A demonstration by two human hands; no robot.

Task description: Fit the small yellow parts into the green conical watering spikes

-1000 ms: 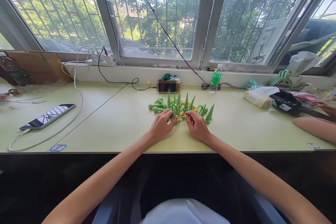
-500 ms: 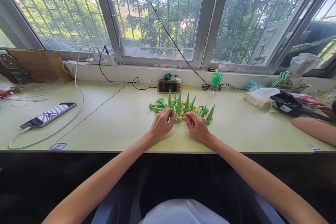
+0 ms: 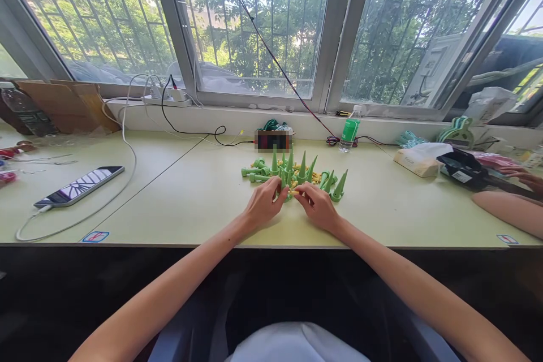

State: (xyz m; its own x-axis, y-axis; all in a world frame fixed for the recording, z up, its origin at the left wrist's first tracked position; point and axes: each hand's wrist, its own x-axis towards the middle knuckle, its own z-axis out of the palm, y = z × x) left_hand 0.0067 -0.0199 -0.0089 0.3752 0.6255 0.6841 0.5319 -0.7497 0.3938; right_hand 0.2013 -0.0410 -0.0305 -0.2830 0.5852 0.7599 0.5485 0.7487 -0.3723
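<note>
My left hand (image 3: 268,198) is closed around a green plastic spike (image 3: 284,179), its lower end partly hidden by the fingers. Close by on the right, my right hand (image 3: 314,201) pinches a small yellow piece (image 3: 294,193) between thumb and forefinger, against or very near the spike's base. Behind both hands, several green spikes (image 3: 302,168) stand point up on the table. Other green pieces (image 3: 259,177) lie on their sides at the left of the group. Small yellow pieces (image 3: 316,176) are heaped among them.
A blurred-out device (image 3: 272,140) sits behind the pile, and a green-labelled bottle (image 3: 349,129) stands by the window. At left lies a phone (image 3: 80,186) on a white cable. A tissue pack (image 3: 418,159) and another person's arm (image 3: 504,209) are at right.
My right hand has shifted slightly left, bringing the yellow piece closer to the spike in my left hand. The left hand has barely moved.
</note>
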